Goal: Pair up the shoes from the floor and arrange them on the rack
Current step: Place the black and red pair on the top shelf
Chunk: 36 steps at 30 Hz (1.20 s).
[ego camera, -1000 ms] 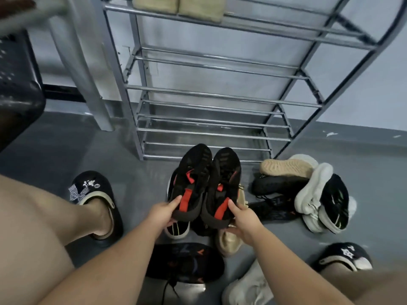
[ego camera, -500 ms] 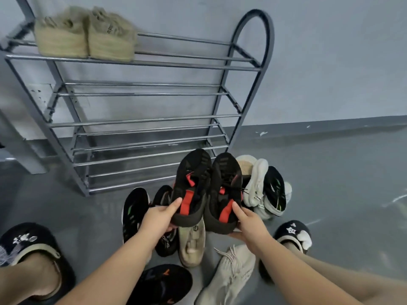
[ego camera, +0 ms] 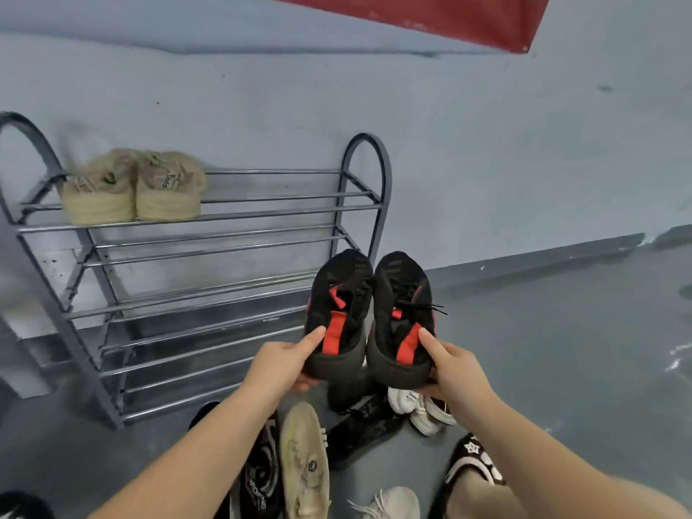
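I hold a pair of black sneakers with red heel tabs side by side in the air, heels toward me. My left hand (ego camera: 281, 363) grips the heel of the left black sneaker (ego camera: 340, 294). My right hand (ego camera: 451, 367) grips the heel of the right black sneaker (ego camera: 402, 290). The metal shoe rack (ego camera: 209, 290) stands against the wall to the left of the sneakers. A beige pair (ego camera: 134, 191) sits on its top shelf at the left end. The lower shelves hold nothing.
Loose shoes lie on the grey floor below my hands: a beige shoe (ego camera: 305, 462), a black patterned shoe (ego camera: 260, 477), a dark shoe (ego camera: 365, 428), white shoes (ego camera: 419, 408). My slippered right foot (ego camera: 472, 464) is at the lower right. Open floor stretches to the right.
The view has risen and swung right, so the rack sits farther left and lower. Both hands have lifted the black pair higher off the pile, keeping the same grip.
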{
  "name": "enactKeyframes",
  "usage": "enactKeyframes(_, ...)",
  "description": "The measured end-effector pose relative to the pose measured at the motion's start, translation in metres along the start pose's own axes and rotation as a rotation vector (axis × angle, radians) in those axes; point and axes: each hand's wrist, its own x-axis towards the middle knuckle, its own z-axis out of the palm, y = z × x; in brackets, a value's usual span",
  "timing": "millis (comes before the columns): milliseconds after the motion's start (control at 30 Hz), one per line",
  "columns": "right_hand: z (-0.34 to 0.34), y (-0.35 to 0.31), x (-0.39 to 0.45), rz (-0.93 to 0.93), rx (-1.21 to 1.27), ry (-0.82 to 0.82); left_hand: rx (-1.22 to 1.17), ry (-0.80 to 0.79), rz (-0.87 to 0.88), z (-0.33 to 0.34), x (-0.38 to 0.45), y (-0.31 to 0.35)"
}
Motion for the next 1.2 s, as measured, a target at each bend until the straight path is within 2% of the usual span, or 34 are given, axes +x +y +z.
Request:
enactKeyframes(167, 0.002, -0.038, -0.014, -0.079, 0.021, -0.004, -0.039, 0.031, 0.084, -0.009, -0.02, 0.044)
enactKeyframes(433, 0.032, -0.095, -0.016, -0.231, -0.006, -0.103, -0.13, 0.101, 0.162, -0.041, -0.026, 0.089)
enactKeyframes(567, 0.059, -0.098, 0.006, -0.232, 0.007, -0.141, -0.149, 0.156, 0.189, -0.056, -0.008, 0.092)
enactKeyframes(900, 0.121, -0.09, 0.087, -0.188, 0.043, -0.12, -0.222, 0.261, 0.133, -0.074, 0.058, 0.085)
enactKeyframes(1033, 0.128, -0.093, 0.106, -0.245, 0.109, -0.092, -0.328, 0.249, 0.128, -0.069, 0.074, 0.098)
enactKeyframes(1200, 0.131, -0.092, 0.121, -0.277, 0.23, -0.133, -0.43, 0.192, 0.11, -0.071, 0.09, 0.109)
